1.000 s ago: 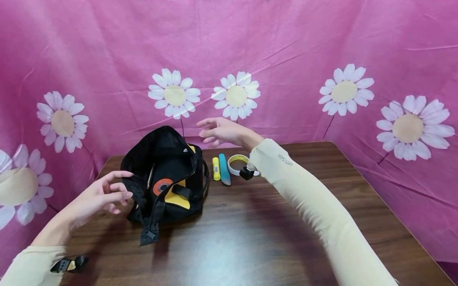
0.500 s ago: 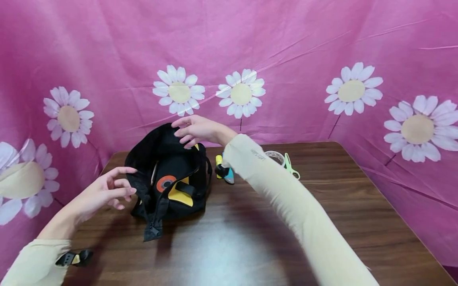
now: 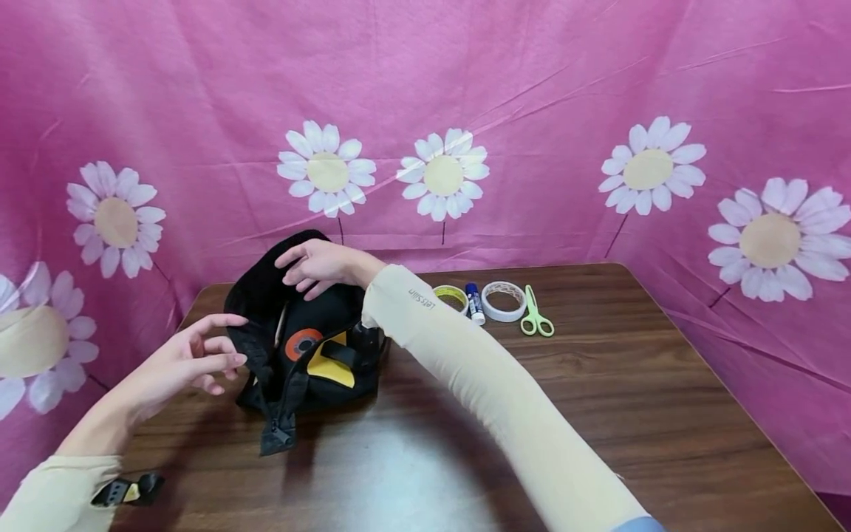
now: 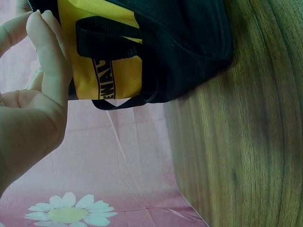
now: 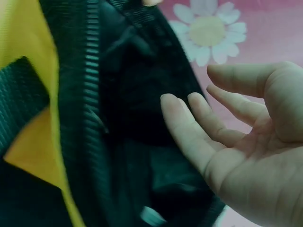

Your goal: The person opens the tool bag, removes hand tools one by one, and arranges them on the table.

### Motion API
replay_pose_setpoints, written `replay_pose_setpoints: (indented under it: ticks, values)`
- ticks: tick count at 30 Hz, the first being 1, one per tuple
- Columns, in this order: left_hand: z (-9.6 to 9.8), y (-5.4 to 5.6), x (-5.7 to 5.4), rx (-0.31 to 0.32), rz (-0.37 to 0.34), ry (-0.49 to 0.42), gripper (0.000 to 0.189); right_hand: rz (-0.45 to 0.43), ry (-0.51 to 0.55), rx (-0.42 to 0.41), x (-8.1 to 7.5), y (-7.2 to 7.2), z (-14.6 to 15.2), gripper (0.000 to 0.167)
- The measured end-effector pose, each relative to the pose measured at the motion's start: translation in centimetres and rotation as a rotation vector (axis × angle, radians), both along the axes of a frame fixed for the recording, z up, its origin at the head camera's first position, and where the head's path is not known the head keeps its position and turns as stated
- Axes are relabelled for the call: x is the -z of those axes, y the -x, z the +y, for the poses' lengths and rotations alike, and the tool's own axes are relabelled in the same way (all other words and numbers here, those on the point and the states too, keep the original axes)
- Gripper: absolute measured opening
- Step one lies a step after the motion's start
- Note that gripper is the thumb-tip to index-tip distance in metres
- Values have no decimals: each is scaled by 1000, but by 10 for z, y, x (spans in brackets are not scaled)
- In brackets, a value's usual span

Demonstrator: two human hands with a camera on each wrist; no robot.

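A black and yellow tool bag (image 3: 335,362) stands on the left of the table with its zipped mouth wide. My left hand (image 3: 199,355) holds the bag's near-left rim with curled fingers; in the left wrist view the fingertips (image 4: 35,19) meet at the zipper edge. My right hand (image 3: 318,267) hovers over the mouth at the far side, holding nothing; the right wrist view shows its fingers (image 5: 177,116) loosely bent and apart. Inside the bag lie an orange disc with a dark centre (image 3: 302,345) and a thin stick (image 3: 281,325).
Right of the bag stand a yellow tape roll (image 3: 462,301), a blue and white glue stick (image 3: 475,304), a white tape roll (image 3: 503,318) and green scissors (image 3: 537,324). The wooden table (image 3: 631,391) meets a pink daisy-print cloth (image 3: 532,148) behind.
My right hand has moved left and slightly down, from beside the bag to over its mouth. The glue stick and scissors have come into sight; the arm now covers the yellow tube and teal cutter.
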State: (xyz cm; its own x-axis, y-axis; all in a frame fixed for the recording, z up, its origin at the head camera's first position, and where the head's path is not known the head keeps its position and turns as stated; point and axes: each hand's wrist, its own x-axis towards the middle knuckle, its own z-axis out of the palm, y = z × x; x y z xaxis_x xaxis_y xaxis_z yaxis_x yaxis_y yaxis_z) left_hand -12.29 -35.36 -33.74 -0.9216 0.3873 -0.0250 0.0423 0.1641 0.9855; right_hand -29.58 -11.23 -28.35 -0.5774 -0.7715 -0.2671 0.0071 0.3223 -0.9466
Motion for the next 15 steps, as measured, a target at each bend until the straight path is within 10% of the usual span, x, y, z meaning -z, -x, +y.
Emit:
replay_pose_setpoints:
  ticks: [15]
  values:
    - [1, -1, 1, -1, 9, 3, 51, -50, -64, 15, 53, -1, -15, 50]
